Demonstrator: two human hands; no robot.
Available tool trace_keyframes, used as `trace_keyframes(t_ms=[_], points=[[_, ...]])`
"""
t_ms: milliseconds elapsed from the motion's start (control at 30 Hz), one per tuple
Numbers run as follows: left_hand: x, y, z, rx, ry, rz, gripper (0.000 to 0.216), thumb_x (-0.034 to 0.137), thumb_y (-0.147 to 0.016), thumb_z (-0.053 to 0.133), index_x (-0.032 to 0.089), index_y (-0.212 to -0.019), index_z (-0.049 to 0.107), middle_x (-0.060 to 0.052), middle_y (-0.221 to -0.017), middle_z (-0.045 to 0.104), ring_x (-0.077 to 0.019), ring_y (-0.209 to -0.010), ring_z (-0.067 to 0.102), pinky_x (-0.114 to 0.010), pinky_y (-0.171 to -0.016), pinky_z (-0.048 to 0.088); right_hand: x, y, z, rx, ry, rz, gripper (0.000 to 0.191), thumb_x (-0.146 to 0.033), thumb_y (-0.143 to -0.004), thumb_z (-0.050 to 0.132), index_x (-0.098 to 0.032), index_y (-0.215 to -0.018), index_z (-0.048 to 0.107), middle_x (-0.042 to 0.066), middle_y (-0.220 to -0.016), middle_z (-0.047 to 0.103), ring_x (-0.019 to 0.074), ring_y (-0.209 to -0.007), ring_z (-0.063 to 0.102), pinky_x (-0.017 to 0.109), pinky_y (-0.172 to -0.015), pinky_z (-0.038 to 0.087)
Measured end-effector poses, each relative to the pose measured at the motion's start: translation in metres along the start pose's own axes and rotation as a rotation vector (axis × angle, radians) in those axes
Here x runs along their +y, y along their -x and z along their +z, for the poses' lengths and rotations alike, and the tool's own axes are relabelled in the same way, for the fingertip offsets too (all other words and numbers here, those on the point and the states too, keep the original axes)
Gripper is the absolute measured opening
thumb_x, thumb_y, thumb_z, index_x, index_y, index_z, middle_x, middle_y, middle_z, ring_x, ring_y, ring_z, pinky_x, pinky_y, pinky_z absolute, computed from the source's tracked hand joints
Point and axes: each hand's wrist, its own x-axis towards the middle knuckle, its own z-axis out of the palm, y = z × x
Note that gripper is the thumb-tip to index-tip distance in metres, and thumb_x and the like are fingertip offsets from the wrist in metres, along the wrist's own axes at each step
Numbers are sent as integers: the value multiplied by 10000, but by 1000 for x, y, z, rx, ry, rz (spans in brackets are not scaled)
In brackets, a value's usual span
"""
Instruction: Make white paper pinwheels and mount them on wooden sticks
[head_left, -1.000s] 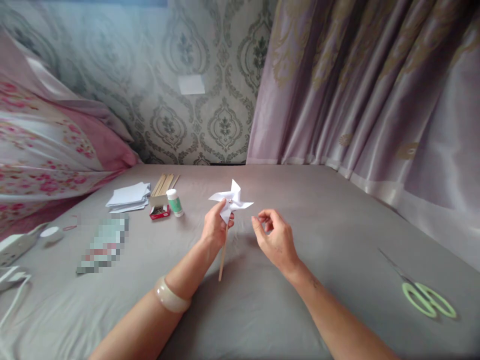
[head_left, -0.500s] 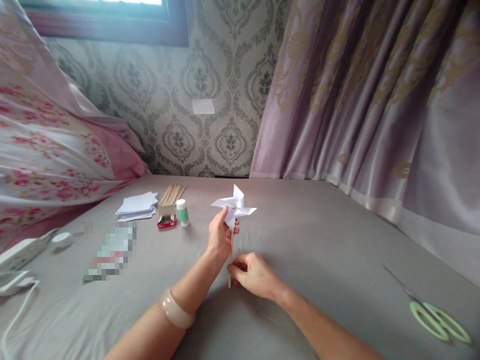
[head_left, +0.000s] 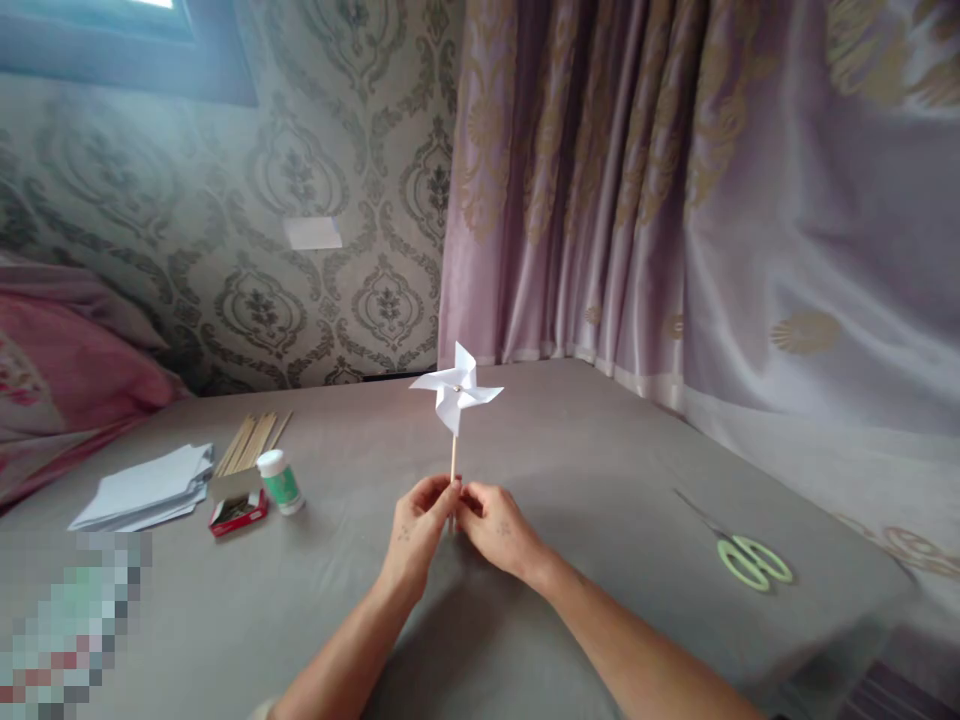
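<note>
A white paper pinwheel (head_left: 455,389) stands upright on a thin wooden stick (head_left: 453,462) over the grey bed sheet (head_left: 570,450). My left hand (head_left: 416,523) and my right hand (head_left: 496,522) meet at the bottom of the stick, both pinching it between fingertips. The paper wheel is free above the hands, in front of the wall and curtain.
At the left lie a stack of white paper (head_left: 146,485), a bundle of wooden sticks (head_left: 253,439), a small green-and-white bottle (head_left: 280,481) and a red box (head_left: 238,511). Green-handled scissors (head_left: 745,554) lie at the right. A purple curtain (head_left: 675,200) hangs behind; pink bedding (head_left: 67,370) is far left.
My left hand slid down from the paper wheel to the stick's bottom, joining my right hand there. The pinwheel now stands upright, and the view has turned to the right.
</note>
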Motion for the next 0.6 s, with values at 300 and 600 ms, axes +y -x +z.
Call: trace_keyframes(t_ms=[300, 600], points=[[-12, -7, -8, 91, -147, 43, 316, 443, -640, 729, 153, -764, 746, -40, -674, 648, -165, -689, 531, -252, -635, 389, -9, -1, -19, 199, 234, -52, 215, -280, -835, 496, -175, -723, 647, 52, -676, 694, 164, -618, 626, 239, -574, 430], [-18, -4, -2, 29, -303, 191, 251, 440, -688, 693, 201, -715, 766, -23, -646, 574, -156, -630, 487, -251, -578, 335, -10, -11, -63, 611, 524, -118, 540, -227, -812, 453, -118, -1341, 431, 29, -709, 693, 180, -582, 627, 267, -583, 443]])
